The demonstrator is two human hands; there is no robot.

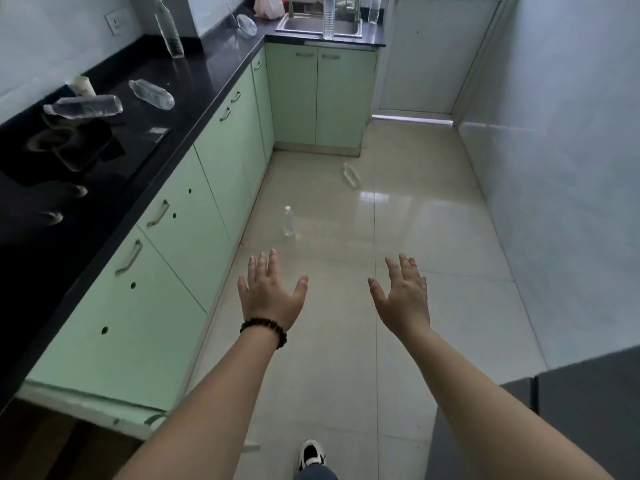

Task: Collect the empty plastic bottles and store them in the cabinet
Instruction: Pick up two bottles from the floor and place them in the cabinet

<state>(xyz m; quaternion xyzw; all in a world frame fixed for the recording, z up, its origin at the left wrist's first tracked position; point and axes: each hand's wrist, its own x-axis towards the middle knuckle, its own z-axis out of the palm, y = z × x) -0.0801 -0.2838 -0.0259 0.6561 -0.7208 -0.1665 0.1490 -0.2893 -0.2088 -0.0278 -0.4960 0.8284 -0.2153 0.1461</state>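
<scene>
At lower centre, the left hand (269,295) and right hand (402,295) are spread wide, holding nothing. Beyond them, one bottle (288,221) stands on the floor (433,237); another (350,173) lies farther. More bottles (86,106) lie on the counter (194,84) at upper left.

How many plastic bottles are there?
8 show: two on the floor, one standing, one lying; four on the counter; two by the sink. More may be hidden.
</scene>
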